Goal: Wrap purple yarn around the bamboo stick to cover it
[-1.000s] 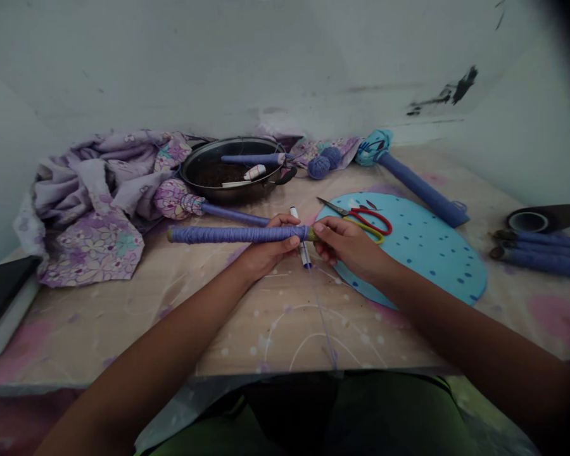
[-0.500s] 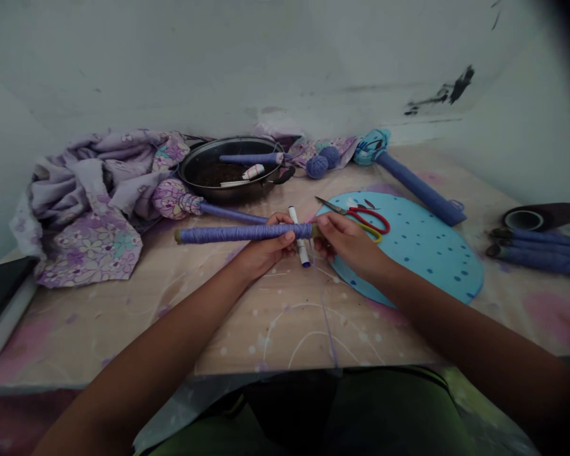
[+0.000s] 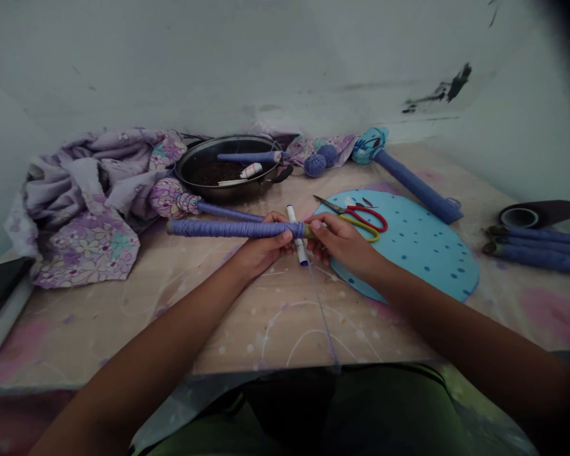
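Note:
A stick wrapped in purple yarn (image 3: 218, 228) is held level above the table. My left hand (image 3: 272, 244) grips it near its right part, thumb in front. At its bare right end my right hand (image 3: 330, 237) pinches it between thumb and fingers. From there a strand of yarn (image 3: 323, 310) runs down over the table's front edge. Behind the stick, between my hands, lies a white marker (image 3: 298, 244) with a dark end. Red and yellow scissors (image 3: 361, 218) rest on a light blue spotted oval (image 3: 420, 244), just beyond my right hand.
Floral cloth (image 3: 90, 202) is heaped at the left. A black pan (image 3: 204, 185) and yarn balls (image 3: 316, 165) stand at the back. To the right are a wrapped tube (image 3: 415, 183), more wrapped sticks (image 3: 546, 252) and a dark roll (image 3: 546, 214). A dark box (image 3: 2, 291) sits at the left edge.
The stick has shifted slightly left and up in my hands. Both hands keep their hold. The whole view has moved a little.

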A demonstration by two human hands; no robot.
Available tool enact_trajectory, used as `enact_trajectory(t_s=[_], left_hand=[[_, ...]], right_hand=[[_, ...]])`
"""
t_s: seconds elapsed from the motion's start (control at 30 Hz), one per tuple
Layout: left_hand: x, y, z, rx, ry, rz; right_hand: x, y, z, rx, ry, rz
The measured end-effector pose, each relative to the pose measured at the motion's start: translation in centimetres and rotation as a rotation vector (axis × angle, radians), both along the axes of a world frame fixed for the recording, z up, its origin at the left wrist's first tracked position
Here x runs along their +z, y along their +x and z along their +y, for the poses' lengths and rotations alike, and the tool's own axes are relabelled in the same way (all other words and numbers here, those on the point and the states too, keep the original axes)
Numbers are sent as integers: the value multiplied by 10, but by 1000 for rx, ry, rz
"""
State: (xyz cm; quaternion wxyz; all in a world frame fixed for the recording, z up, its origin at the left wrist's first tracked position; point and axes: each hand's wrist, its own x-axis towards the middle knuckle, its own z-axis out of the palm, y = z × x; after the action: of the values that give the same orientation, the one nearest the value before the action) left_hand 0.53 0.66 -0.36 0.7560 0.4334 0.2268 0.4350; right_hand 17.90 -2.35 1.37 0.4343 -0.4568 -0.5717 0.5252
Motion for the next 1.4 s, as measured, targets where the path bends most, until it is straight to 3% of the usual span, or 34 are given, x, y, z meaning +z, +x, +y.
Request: enact_trajectory(t_s=[0.1,0.3,0.6,0.77,0.9,1.03,1.13,1.2,1.3,1.4], left_hand=[[0,1,0,0,-23,28],[0,2,-1,-3,-23,30],[-4,4,-1,2,92,96],[-7,0,6,39,151,130],[4,-8,9,86,116,97],[23,-7,-6,-78,64,159],[33,-3,-21,-334,37,311],[36,-1,-27,-426,40,412],[38,-1,-28,-427,115,526],[43,-2,-26,-348,205,597]], right_hand=[[-4,0,2,38,66,-16],[-10,-1,5,-67,314,-51],[-2,-6,3,21,-111,339],[5,8,8,-1,-107,445],[14,26,11,-8,-27,388],[17,30,9,46,94,213],[18,26,4,68,153,100],[20,24,1,70,174,58],[20,23,-1,63,165,82],[17,21,0,68,85,98]])
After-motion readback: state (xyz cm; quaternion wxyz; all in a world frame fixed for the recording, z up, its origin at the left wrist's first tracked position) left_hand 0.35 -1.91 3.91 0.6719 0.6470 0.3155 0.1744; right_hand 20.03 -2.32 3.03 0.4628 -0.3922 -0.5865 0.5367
